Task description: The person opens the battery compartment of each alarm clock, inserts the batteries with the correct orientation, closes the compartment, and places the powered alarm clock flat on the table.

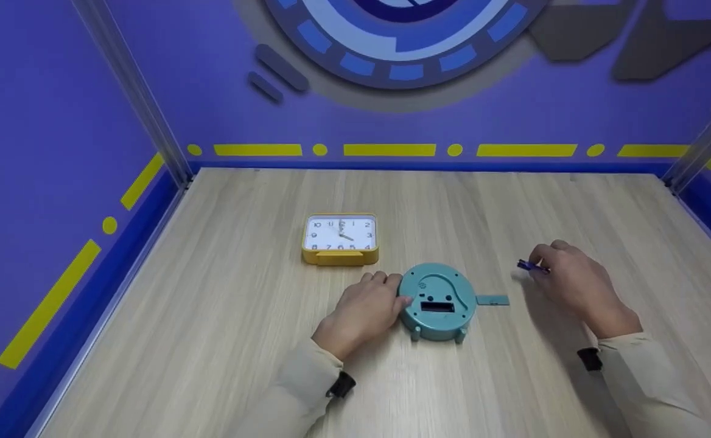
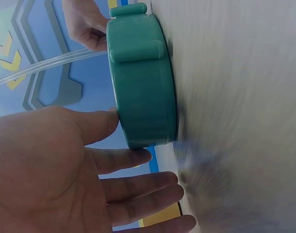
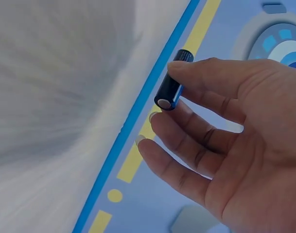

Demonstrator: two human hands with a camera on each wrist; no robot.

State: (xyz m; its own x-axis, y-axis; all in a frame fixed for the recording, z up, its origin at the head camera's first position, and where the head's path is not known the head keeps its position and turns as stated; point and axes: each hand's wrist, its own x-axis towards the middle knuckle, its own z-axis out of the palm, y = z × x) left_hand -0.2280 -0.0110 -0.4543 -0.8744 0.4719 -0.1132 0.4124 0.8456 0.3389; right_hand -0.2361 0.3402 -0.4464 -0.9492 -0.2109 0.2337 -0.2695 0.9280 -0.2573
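Beyond the teal clock point(image 1: 434, 286) and off to its left, a yellow clock point(image 1: 340, 237) lies dial up on the desk point(image 1: 209, 340), touched by neither hand, perhaps put there to leave elbow room. The left hand point(image 1: 358, 313) is at the teal clock's left edge, thumb against its rim and forefinger along its side, the other fingers stretched loosely apart; nothing is gripped, and I take it for a steadying touch. The teal clock itself lies back up, feet toward the person, likely so the uncovered battery slot point(image 1: 437, 307) is easy to reach. Just beside its right edge sits a small cover point(image 1: 493, 300), probably kept close for convenience. Farther right of that clock, the right hand point(image 1: 577, 283) is raised with thumb and fingers nearly closed, pinching a dark battery point(image 1: 532, 266) by its sides, a hold that seems to keep its ends exposed.
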